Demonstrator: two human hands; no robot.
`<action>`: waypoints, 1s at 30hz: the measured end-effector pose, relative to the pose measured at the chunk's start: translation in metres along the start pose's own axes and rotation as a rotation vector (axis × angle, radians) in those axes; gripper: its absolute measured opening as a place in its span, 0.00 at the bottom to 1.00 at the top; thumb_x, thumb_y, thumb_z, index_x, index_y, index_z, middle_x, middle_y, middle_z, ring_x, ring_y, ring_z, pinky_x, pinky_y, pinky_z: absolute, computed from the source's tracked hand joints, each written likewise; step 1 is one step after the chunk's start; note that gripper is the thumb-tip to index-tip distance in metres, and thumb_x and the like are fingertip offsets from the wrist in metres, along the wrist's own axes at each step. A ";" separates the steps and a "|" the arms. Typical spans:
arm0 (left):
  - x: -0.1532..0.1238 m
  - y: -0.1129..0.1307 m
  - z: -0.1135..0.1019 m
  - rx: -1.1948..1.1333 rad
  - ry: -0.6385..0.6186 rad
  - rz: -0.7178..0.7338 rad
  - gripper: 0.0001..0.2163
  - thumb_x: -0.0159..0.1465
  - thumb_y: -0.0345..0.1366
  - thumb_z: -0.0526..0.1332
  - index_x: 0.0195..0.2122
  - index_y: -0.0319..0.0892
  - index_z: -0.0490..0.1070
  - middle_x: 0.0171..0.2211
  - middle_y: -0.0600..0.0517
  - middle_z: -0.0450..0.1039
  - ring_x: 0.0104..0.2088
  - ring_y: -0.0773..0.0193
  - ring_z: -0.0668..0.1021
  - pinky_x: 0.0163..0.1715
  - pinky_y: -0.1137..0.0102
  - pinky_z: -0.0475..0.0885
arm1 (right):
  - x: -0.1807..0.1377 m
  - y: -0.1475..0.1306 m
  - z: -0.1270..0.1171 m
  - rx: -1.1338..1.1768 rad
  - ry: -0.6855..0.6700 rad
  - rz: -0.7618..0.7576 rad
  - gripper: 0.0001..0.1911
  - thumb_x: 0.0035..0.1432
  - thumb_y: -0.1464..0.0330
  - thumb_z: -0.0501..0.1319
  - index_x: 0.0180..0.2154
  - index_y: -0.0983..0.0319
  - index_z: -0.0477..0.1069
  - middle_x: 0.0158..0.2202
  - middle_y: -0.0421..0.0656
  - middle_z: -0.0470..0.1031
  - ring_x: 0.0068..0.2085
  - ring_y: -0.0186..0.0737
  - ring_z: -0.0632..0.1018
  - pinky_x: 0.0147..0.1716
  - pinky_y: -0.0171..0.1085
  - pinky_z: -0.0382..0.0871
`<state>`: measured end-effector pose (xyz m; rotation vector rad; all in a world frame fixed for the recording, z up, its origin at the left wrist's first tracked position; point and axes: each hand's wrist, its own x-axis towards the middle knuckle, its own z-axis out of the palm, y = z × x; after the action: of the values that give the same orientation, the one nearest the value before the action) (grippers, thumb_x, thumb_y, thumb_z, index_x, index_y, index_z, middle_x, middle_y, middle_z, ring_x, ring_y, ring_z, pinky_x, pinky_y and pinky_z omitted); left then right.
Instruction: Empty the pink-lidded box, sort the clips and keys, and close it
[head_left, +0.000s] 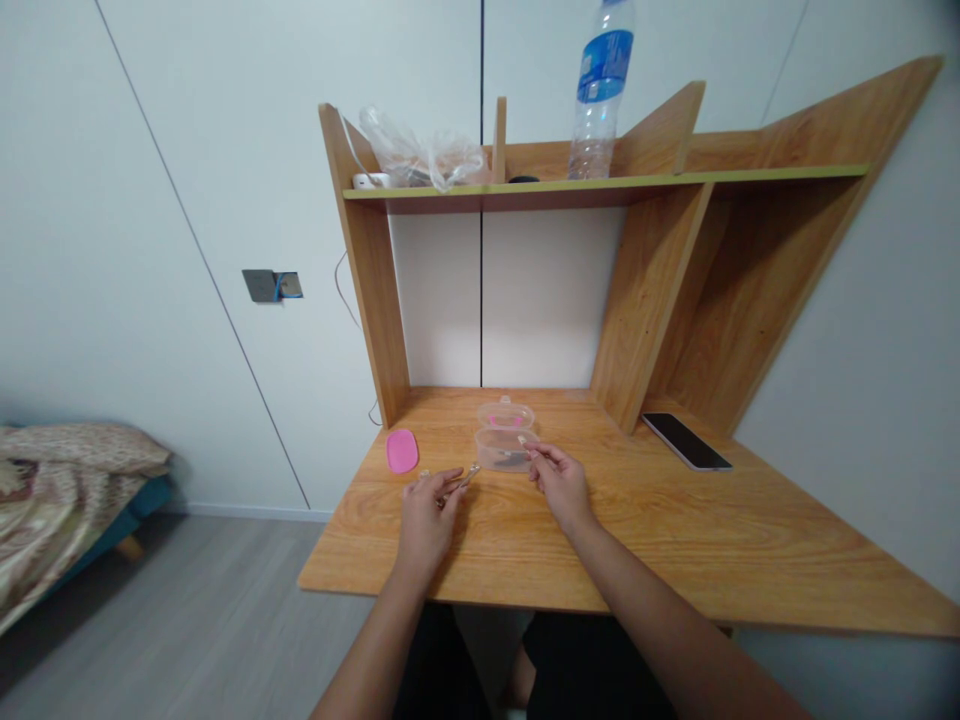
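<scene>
My left hand (430, 508) is over the desk, its fingers closed on a small slim metallic piece (469, 475) with a pale ornament-like tip; its exact kind is too small to make out. Another tiny pale item (424, 474) shows beside the left fingers. At the right side of a clear plastic box (489, 456), my right hand (559, 484) pinches a small pale-tipped piece (523, 440) above the rim. The box's hinged lid (504, 411) stands open at the back, with pink on it. Something dark lies inside the box.
A pink oval lid-like piece (402, 451) lies left on the wooden desk (645, 560). To the right is a phone (686, 441). The shelf above (540, 190) carries a plastic bag (427, 155) and a water bottle (600, 90). A bed (67, 490) stands far left.
</scene>
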<state>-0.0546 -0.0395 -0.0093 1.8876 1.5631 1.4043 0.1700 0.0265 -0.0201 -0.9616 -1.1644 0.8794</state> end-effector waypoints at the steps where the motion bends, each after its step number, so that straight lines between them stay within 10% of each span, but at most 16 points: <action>1: 0.000 0.000 0.000 0.005 0.000 0.005 0.09 0.65 0.35 0.62 0.44 0.43 0.78 0.44 0.45 0.82 0.44 0.55 0.83 0.48 0.59 0.73 | 0.000 -0.001 0.000 -0.001 -0.009 0.003 0.22 0.54 0.53 0.66 0.40 0.65 0.78 0.25 0.43 0.77 0.22 0.34 0.70 0.19 0.32 0.57; 7: -0.001 0.000 0.000 -0.013 0.004 0.017 0.10 0.66 0.37 0.61 0.46 0.42 0.78 0.43 0.44 0.82 0.43 0.54 0.82 0.46 0.59 0.74 | 0.001 -0.005 0.000 0.018 -0.011 -0.038 0.28 0.56 0.56 0.66 0.54 0.62 0.70 0.39 0.48 0.80 0.26 0.35 0.74 0.20 0.32 0.60; 13: -0.001 0.004 -0.002 0.083 -0.017 0.011 0.08 0.66 0.38 0.61 0.40 0.43 0.79 0.39 0.47 0.82 0.39 0.55 0.81 0.46 0.58 0.69 | -0.005 -0.006 0.002 -0.058 -0.020 -0.072 0.20 0.56 0.58 0.65 0.47 0.62 0.75 0.35 0.45 0.79 0.24 0.33 0.73 0.23 0.34 0.67; 23: -0.004 0.006 0.000 0.222 -0.119 0.156 0.10 0.67 0.37 0.60 0.44 0.48 0.80 0.36 0.48 0.81 0.39 0.55 0.77 0.45 0.59 0.65 | -0.026 -0.020 0.010 -0.450 -0.420 -0.342 0.13 0.58 0.65 0.66 0.45 0.54 0.81 0.36 0.43 0.82 0.29 0.38 0.76 0.30 0.37 0.70; 30: -0.005 0.007 0.000 0.198 -0.044 0.134 0.13 0.69 0.37 0.57 0.51 0.44 0.76 0.41 0.46 0.80 0.41 0.55 0.78 0.48 0.56 0.66 | -0.025 -0.025 0.010 -0.520 -0.397 -0.377 0.10 0.61 0.65 0.64 0.45 0.52 0.81 0.37 0.42 0.81 0.34 0.43 0.78 0.37 0.41 0.72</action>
<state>-0.0498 -0.0463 -0.0065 2.1589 1.6342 1.2919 0.1575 -0.0038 -0.0042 -0.9508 -1.9060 0.4738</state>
